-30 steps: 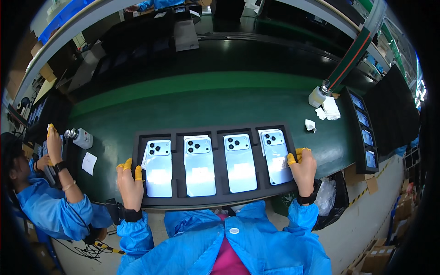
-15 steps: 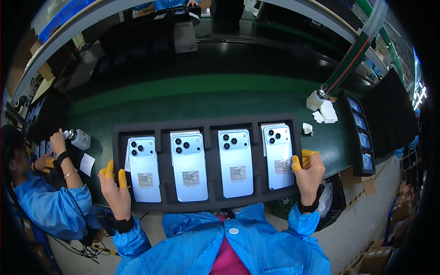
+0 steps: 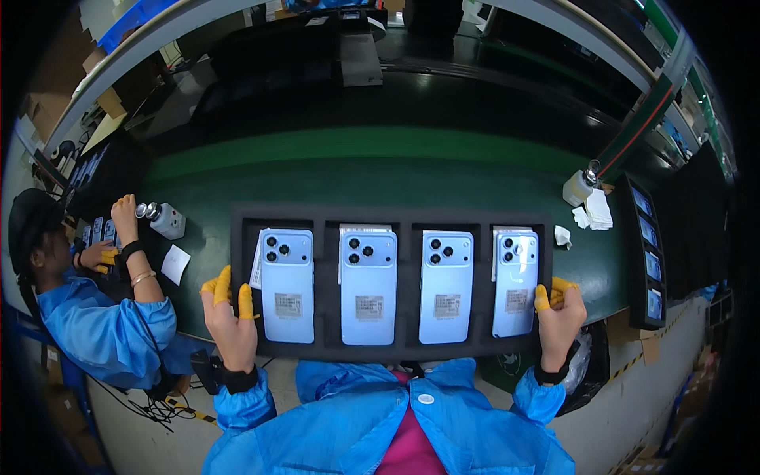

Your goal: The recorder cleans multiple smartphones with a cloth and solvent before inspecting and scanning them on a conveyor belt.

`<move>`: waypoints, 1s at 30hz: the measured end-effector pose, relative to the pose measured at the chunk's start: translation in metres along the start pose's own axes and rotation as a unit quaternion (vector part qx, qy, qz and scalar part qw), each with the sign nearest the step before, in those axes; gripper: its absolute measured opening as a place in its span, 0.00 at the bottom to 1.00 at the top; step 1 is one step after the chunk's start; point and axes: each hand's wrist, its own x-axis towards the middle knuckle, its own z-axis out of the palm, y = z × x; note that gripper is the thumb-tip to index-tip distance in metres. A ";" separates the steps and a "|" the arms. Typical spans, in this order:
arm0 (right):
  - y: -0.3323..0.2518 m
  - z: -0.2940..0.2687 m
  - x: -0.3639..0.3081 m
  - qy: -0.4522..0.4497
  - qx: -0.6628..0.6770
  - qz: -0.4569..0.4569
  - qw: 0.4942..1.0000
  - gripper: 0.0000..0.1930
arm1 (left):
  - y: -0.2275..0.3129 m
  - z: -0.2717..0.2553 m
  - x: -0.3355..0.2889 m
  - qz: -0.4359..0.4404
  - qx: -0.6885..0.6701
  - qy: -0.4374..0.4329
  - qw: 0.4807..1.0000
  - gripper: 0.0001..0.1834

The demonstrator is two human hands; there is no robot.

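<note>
Across the near edge of the green table is a long black foam tray [image 3: 326, 277], with a hand at each end. In its pockets several light-blue phones lie side by side, camera side up. Each has a grey printed label, from the leftmost phone [image 3: 287, 273] to the rightmost phone [image 3: 516, 273]. White slips show from under some of them. My left hand [image 3: 232, 328], in yellow finger cots, grips the tray's left end. Around the right end close the fingers of my right hand [image 3: 560, 324], also in yellow cots. Their tips partly hide behind the tray's wall.
To the right are a dispenser bottle [image 3: 577, 190], folded white wipes [image 3: 599, 210], a crumpled wipe [image 3: 563, 236] and another black tray of phones [image 3: 640, 313]. At left a co-worker in blue [image 3: 103, 324] sits near a second bottle [image 3: 168, 223] and a white paper [image 3: 175, 264].
The whole scene has shifted right in the picture as the view turned. The tray sits more level now, with both hands still gripping its ends. The co-worker's raised hand has moved slightly.
</note>
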 end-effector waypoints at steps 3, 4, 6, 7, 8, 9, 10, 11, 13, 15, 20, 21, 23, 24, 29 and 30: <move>0.009 -0.004 -0.002 0.035 -0.024 -0.049 0.998 0.11 | 0.001 -0.011 -0.015 -0.020 -0.011 0.008 1.000 0.18; 0.008 -0.005 0.001 0.043 -0.017 -0.051 0.998 0.11 | 0.002 -0.012 -0.014 -0.011 0.012 0.003 1.000 0.17; 0.006 0.005 0.014 0.053 0.025 -0.032 0.998 0.11 | -0.003 0.006 0.006 -0.004 0.007 0.010 1.000 0.16; -0.008 0.008 0.023 0.055 -0.007 -0.078 0.995 0.11 | -0.003 0.014 0.014 -0.001 0.009 0.016 1.000 0.16; -0.009 0.012 0.023 0.039 -0.006 -0.053 0.998 0.11 | -0.009 0.020 0.013 -0.003 0.034 0.006 0.999 0.15; -0.007 0.019 0.026 0.030 -0.004 -0.030 0.999 0.11 | -0.010 0.022 0.014 -0.002 0.030 0.008 1.000 0.15; -0.001 0.021 0.024 0.033 -0.006 -0.031 0.999 0.11 | -0.011 0.023 0.012 -0.022 0.020 -0.009 1.000 0.15; 0.009 0.019 0.018 0.014 -0.014 -0.024 1.000 0.10 | -0.013 0.024 0.008 -0.042 0.011 -0.027 0.999 0.16; 0.021 0.023 0.013 -0.004 -0.020 -0.019 1.000 0.10 | -0.019 0.025 -0.001 -0.036 0.040 -0.028 0.998 0.17; 0.033 0.021 0.010 -0.028 -0.034 -0.022 0.999 0.10 | -0.015 0.026 -0.003 -0.033 0.031 -0.088 0.995 0.17; -0.027 0.013 0.046 -0.063 -0.019 -0.129 0.989 0.13 | 0.041 0.014 0.051 0.165 0.045 -0.059 0.984 0.20; -0.035 0.017 0.052 -0.116 -0.029 -0.186 0.975 0.14 | 0.042 0.020 0.058 0.164 0.048 -0.059 0.983 0.20; -0.037 0.039 0.062 -0.191 -0.046 -0.251 0.948 0.14 | 0.039 0.041 0.067 0.168 -0.001 -0.193 0.967 0.15; -0.037 0.052 0.067 -0.232 -0.041 -0.243 0.941 0.13 | 0.041 0.053 0.069 0.141 0.017 -0.227 0.963 0.13; -0.004 0.091 0.064 -0.253 -0.115 -0.249 0.928 0.13 | 0.032 0.083 0.061 0.170 0.052 -0.208 0.962 0.12; -0.003 0.091 0.059 -0.230 -0.125 -0.255 0.931 0.13 | 0.031 0.084 0.059 0.167 0.055 -0.200 0.964 0.12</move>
